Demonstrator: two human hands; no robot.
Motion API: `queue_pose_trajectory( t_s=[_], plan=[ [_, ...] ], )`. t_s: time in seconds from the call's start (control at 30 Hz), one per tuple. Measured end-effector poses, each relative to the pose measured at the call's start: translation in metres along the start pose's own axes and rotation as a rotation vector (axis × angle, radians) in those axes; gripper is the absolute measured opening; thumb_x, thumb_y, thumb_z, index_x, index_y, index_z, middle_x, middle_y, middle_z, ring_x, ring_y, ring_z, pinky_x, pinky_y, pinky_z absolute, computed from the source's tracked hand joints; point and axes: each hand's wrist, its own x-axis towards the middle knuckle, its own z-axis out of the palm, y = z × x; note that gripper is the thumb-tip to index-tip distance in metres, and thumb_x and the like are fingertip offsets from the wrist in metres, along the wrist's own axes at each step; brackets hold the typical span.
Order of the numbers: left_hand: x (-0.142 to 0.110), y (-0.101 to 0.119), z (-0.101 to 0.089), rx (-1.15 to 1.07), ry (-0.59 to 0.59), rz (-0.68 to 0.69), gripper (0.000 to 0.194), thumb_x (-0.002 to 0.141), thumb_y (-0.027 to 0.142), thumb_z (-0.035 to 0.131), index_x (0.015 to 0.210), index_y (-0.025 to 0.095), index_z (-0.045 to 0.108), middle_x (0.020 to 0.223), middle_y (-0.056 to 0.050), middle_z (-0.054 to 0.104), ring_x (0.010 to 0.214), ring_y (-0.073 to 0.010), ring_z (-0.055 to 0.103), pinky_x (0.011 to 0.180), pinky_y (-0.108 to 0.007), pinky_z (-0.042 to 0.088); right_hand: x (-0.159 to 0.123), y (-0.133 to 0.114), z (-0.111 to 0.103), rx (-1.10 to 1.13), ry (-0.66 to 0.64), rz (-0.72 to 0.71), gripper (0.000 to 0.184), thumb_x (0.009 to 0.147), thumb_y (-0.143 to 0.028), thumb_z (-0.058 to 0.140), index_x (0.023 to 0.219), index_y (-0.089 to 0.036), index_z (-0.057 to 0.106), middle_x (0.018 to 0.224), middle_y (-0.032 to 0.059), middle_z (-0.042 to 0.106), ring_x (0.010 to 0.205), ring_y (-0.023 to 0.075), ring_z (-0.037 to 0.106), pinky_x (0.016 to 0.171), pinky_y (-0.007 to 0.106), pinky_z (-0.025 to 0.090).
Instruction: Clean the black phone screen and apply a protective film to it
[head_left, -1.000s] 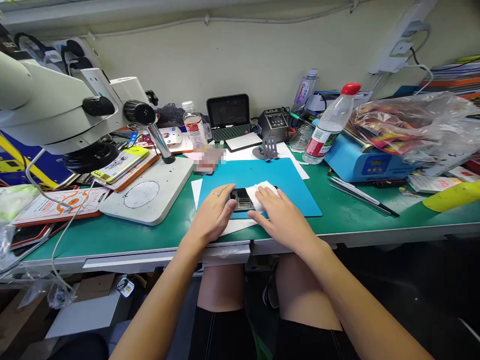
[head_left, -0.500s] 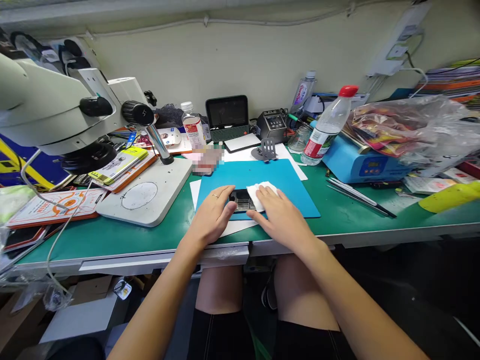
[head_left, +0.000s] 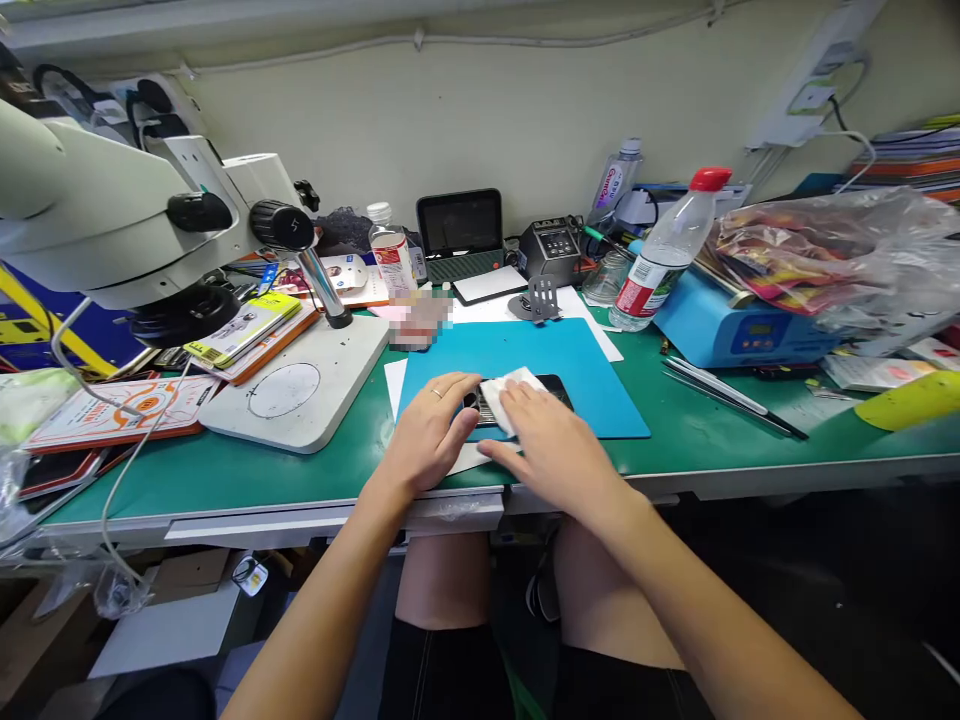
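Observation:
A dark, shiny smartphone [head_left: 559, 388] lies flat on the blue mat [head_left: 517, 345], sideways in front of me. My left hand [head_left: 433, 432] holds its left end, thumb at the near edge and fingers at the far side. Under the fingers of my right hand [head_left: 556, 435] is a folded white tissue [head_left: 493, 402], pressed against the phone's upper face. That hand's thumb sticks out to the left, over the near edge. Tissue and fingers hide the middle of the phone; its right end shows past them.
A microscope [head_left: 97, 220] stands at left over its pale base [head_left: 337, 385]. Bottles, including a red-capped bottle [head_left: 667, 250], stand behind the mat. Tweezers [head_left: 731, 395] lie at right, near a blue device [head_left: 731, 325]. White paper [head_left: 476, 457] sticks out below the mat.
My right hand has slid the tissue leftward along the phone, so its right end shows and less of its left part is visible. My left hand stays at the left end.

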Motion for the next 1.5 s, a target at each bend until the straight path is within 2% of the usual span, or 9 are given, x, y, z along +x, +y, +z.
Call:
queue_pose_trajectory(
  t_s=[0.1,0.2,0.33,0.47,0.6,0.83,1.07,1.23,1.5],
  plan=[
    [-0.003,-0.001,0.001,-0.008,-0.009,-0.01,0.07,0.104,0.059,0.015,0.142,0.013,0.052,0.143,-0.015,0.057,0.135,-0.0276,0.05,0.115,-0.046,0.038,0.02,-0.02,0.006,0.089,-0.003,-0.073,0.072,0.096,-0.055,0.051,0.144,-0.002,0.049,0.148,0.0238,0.052,0.141,0.0327,0.046,0.119,0.047,0.036],
    [-0.006,-0.002,0.001,-0.004,-0.011,-0.016,0.072,0.104,0.06,0.013,0.141,0.013,0.054,0.143,-0.015,0.058,0.135,-0.027,0.05,0.116,-0.045,0.038,0.015,-0.03,0.005,0.16,0.011,-0.152,0.066,0.1,-0.049,0.047,0.149,-0.005,0.043,0.152,0.0194,0.05,0.144,0.0284,0.042,0.12,0.044,0.035],
    [-0.004,-0.003,0.003,0.02,-0.011,-0.031,0.075,0.104,0.061,0.011,0.138,0.011,0.056,0.142,-0.015,0.059,0.135,-0.0266,0.051,0.116,-0.045,0.038,-0.009,-0.014,-0.002,0.092,-0.006,-0.13,0.066,0.101,-0.054,0.042,0.145,-0.005,0.05,0.151,0.0185,0.051,0.142,0.0303,0.045,0.118,0.048,0.038],
    [0.0,-0.004,0.004,0.043,-0.001,-0.083,0.079,0.103,0.062,0.009,0.141,0.009,0.052,0.142,-0.016,0.058,0.135,-0.0284,0.05,0.115,-0.047,0.039,0.0,-0.002,0.0,0.011,-0.021,-0.058,0.069,0.1,-0.057,0.041,0.142,-0.004,0.053,0.149,0.0202,0.053,0.141,0.033,0.046,0.117,0.049,0.039],
    [-0.002,-0.003,0.005,0.056,0.006,-0.128,0.077,0.104,0.06,0.01,0.143,0.008,0.05,0.144,-0.017,0.057,0.136,-0.029,0.05,0.115,-0.049,0.039,0.019,-0.013,0.005,-0.004,-0.016,-0.077,0.076,0.097,-0.06,0.045,0.142,0.001,0.051,0.148,0.0246,0.052,0.14,0.0342,0.047,0.118,0.048,0.037],
    [-0.001,-0.008,0.008,0.107,0.076,-0.091,0.057,0.108,0.044,0.018,0.134,0.012,0.057,0.14,-0.012,0.06,0.144,-0.028,0.038,0.12,-0.05,0.033,0.002,-0.023,-0.002,-0.036,0.008,-0.075,0.062,0.097,-0.047,0.056,0.138,-0.001,0.056,0.145,0.0238,0.056,0.136,0.0345,0.051,0.117,0.048,0.038],
    [-0.003,-0.007,0.008,0.09,0.079,-0.118,0.051,0.108,0.039,0.021,0.132,0.012,0.056,0.14,-0.013,0.059,0.141,-0.0268,0.04,0.121,-0.05,0.031,0.028,-0.03,0.005,-0.018,-0.036,-0.077,0.063,0.099,-0.045,0.052,0.141,0.003,0.052,0.146,0.0244,0.054,0.139,0.0332,0.047,0.12,0.047,0.032],
    [-0.003,-0.007,0.01,0.066,0.052,-0.116,0.049,0.107,0.041,0.023,0.137,0.014,0.053,0.143,-0.012,0.056,0.143,-0.027,0.039,0.121,-0.051,0.031,0.003,-0.029,0.006,0.013,-0.01,-0.079,0.069,0.099,-0.053,0.049,0.144,-0.001,0.05,0.15,0.0224,0.051,0.141,0.0319,0.047,0.119,0.048,0.035],
    [-0.003,-0.01,0.01,0.022,0.046,-0.185,0.058,0.107,0.048,0.018,0.139,0.014,0.052,0.145,-0.015,0.055,0.14,-0.0274,0.045,0.118,-0.053,0.035,0.011,-0.028,0.005,0.06,-0.082,-0.136,0.067,0.099,-0.049,0.051,0.147,-0.004,0.046,0.154,0.0195,0.045,0.145,0.0296,0.041,0.121,0.048,0.033]
  ],
)
